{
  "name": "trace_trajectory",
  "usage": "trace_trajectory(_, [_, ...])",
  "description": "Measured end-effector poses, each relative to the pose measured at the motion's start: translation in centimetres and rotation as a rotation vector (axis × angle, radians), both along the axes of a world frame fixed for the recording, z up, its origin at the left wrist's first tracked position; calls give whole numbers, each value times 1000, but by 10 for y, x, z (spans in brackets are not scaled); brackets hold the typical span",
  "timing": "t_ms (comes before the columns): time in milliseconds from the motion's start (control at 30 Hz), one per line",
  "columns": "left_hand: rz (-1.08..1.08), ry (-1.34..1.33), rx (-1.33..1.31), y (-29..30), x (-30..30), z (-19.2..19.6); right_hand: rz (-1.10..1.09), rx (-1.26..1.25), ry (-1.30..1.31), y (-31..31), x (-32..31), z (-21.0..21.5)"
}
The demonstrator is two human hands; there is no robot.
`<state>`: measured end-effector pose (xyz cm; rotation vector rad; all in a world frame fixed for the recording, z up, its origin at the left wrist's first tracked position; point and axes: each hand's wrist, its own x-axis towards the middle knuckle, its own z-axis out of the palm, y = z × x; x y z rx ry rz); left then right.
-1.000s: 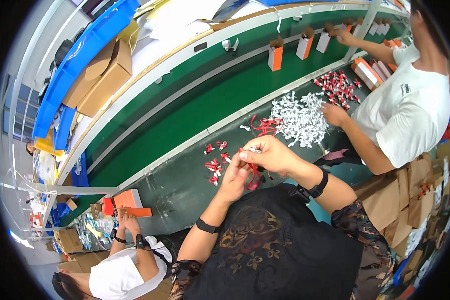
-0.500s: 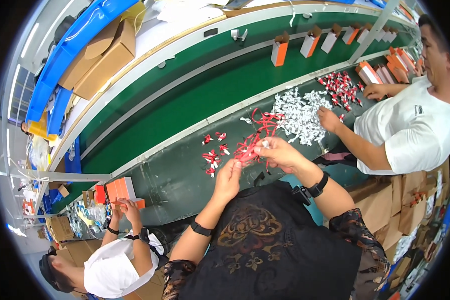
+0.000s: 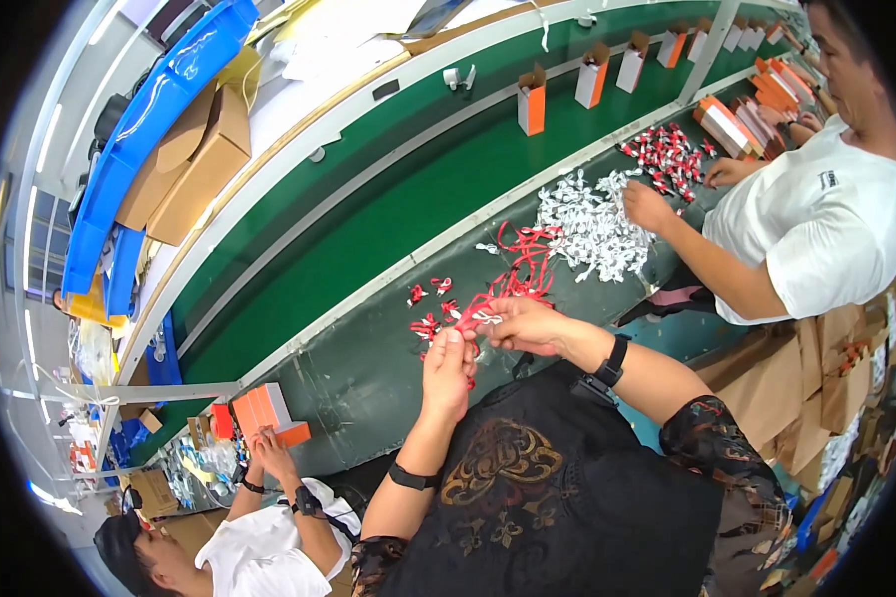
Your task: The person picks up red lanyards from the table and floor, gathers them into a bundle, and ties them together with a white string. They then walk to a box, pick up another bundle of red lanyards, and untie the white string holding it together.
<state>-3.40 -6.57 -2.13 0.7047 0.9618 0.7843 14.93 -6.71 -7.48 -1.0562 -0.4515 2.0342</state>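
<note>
Head view: a co-worker in white, far left, keeps both hands at an orange-and-white box on the dark green desk. Small red-and-white bundles lie just beyond the wearer's left hand, its fingers pinching a red strap held above the desk. Beside it, the right hand pinches the strap near a white loop. Farther right are loose red straps, a white heap and a second co-worker.

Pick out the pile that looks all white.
The white pile, right of the red straps; the farther pile and the small clusters mix red and white.
</note>
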Motion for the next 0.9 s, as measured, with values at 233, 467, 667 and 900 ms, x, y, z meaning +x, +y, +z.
trace_trajectory(233, [-96, 239, 152, -5, -2, -19, -94, 61, 105, -1, -3, 24])
trace_trajectory(467, [-217, 159, -18, -5, -4, -12, -206, 64, 137, -1, 10, 25])
trace_trajectory(667, [-184, 128, 22, 9, -13, -13, 456, 636, -540, -13, 24, 82])
trace_trajectory(900, [-215, 62, 117, -12, 9, 15, -239, 891, -1213, -7, -2, 67])
